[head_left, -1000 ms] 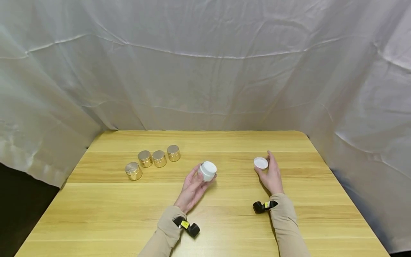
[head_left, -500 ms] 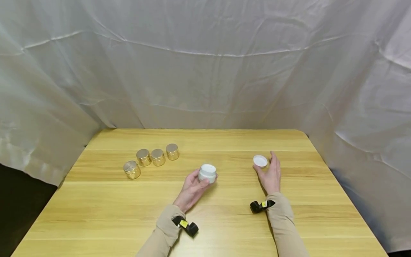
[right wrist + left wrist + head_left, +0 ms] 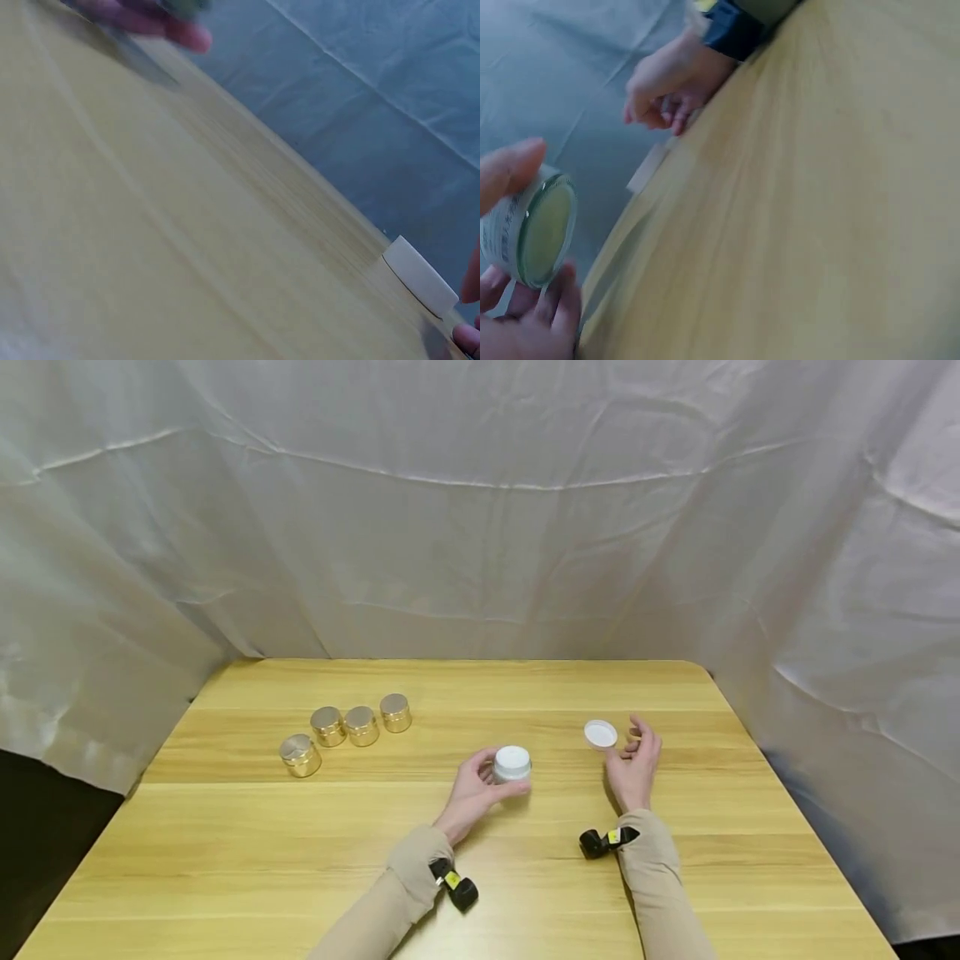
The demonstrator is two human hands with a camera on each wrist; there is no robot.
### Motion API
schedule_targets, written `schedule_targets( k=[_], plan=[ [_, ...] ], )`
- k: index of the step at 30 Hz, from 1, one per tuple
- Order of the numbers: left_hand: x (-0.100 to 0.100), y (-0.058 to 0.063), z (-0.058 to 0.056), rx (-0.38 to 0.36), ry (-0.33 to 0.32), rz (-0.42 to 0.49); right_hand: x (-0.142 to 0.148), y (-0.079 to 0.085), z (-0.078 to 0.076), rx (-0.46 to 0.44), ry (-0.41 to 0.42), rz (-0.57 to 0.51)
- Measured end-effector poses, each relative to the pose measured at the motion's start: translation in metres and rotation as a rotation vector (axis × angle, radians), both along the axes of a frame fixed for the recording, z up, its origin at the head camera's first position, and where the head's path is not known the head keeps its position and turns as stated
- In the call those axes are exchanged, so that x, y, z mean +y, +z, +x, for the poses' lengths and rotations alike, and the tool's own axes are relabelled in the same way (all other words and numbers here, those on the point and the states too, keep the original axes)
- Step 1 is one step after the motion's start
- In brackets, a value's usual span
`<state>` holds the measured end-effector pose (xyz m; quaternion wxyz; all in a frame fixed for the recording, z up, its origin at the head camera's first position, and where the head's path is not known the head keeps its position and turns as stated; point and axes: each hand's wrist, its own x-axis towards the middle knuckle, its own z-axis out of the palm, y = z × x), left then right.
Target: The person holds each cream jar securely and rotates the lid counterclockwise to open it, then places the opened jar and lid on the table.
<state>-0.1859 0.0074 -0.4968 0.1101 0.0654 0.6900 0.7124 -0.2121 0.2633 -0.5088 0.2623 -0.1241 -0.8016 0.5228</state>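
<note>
My left hand (image 3: 480, 789) grips a small white cosmetic jar (image 3: 512, 762) upright, thumb at its near side and fingers behind it. In the left wrist view the jar (image 3: 544, 229) shows printed lettering on its side and a greenish glassy base. A round white lid (image 3: 601, 734) lies on the table with its hollow side up. Right beside it is my right hand (image 3: 635, 768), fingers loosely bent and holding nothing. The right wrist view has a narrow gap between the lid (image 3: 420, 277) and the fingertips (image 3: 471, 277).
Several gold jars with gold lids (image 3: 362, 726) stand at the back left of the wooden table (image 3: 247, 860). A grey curtain (image 3: 480, 552) hangs behind the table and along its sides.
My left hand has carried the white jar to the right and levelled it from a tilt. My right hand has let go of the lid and drawn slightly away from it.
</note>
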Motion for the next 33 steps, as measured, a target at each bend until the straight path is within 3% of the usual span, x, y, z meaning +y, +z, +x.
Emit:
schedule_targets(
  k=[5,9,15,24,33],
  plan=[
    [0.022,0.008,-0.011,0.113,0.016,-0.143,0.001,-0.002,-0.002,0.010,-0.029,-0.012],
    [0.038,0.010,-0.020,0.147,0.004,-0.193,0.001,-0.002,-0.003,0.016,-0.079,-0.036],
    [0.056,0.010,-0.033,0.175,-0.012,-0.251,-0.002,0.002,-0.001,-0.007,-0.134,-0.080],
    [0.074,0.008,-0.048,0.190,0.024,-0.330,-0.001,0.004,0.001,-0.059,-0.093,-0.093],
    [0.087,0.008,-0.054,0.196,0.043,-0.325,0.001,0.002,0.002,-0.072,-0.082,-0.078]
  ],
)
